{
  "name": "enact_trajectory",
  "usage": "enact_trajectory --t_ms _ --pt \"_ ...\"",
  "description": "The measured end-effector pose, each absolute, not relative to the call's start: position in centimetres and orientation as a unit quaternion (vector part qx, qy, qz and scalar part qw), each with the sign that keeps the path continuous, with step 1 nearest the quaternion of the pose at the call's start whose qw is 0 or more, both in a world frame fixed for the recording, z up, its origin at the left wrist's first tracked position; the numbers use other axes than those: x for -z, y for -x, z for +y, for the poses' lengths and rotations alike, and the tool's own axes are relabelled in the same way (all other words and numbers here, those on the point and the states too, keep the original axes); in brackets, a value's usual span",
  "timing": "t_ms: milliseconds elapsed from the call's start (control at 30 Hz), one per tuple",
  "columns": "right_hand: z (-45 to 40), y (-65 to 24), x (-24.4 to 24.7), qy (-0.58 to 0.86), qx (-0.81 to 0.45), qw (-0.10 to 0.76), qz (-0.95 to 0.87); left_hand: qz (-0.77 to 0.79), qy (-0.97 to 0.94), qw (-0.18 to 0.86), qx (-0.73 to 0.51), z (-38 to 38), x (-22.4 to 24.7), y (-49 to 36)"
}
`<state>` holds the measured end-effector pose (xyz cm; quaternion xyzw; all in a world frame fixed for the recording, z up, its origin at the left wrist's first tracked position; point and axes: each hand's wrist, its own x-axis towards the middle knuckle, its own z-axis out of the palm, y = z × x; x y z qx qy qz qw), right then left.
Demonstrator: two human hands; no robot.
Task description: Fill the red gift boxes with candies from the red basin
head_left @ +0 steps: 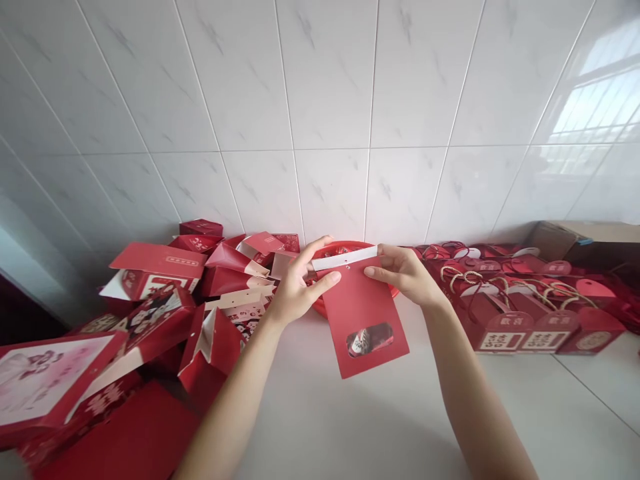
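Note:
A red paper gift box point(363, 300) hangs between my hands over the white surface, slightly tilted. Its white top flap point(345, 257) shows small holes, and through a rounded clear window point(370, 339) low on its front some wrapped contents are visible. My left hand point(299, 287) grips the upper left corner, thumb on the front and fingers behind. At the upper right corner, my right hand point(403, 272) pinches the box in the same way. Directly behind it is a red plastic basket point(320, 308), mostly covered by the box and hands, with shiny wrapped items inside.
Several opened red boxes point(160, 267) lie in a loose pile on the left. On the right stand rows of closed red boxes point(503, 323) with rope handles. A cardboard box point(585, 233) sits behind them, and a tiled wall point(330, 100) rises at the back.

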<state>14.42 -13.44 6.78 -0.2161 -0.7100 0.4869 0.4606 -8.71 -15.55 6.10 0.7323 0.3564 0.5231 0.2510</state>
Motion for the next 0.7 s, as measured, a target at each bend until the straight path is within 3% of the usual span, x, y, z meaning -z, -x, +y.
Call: enact_trajectory --t_ms 233,433,700 --pt "-13.41 -14.27 -6.56 0.215 -0.492 0.503 -0.677 0.323 -0.713 0.349 -0.516 -15.84 -6.45 8.74" --pt "-13.59 -14.26 -6.59 0.218 -0.476 0.496 -0.693 0.336 -0.714 0.310 -0.530 -15.97 -6.50 8.51" --pt "-14.15 -14.25 -7.19 0.305 -0.356 0.513 -0.719 0.337 -0.731 0.239 -0.543 -15.80 -6.36 8.54"
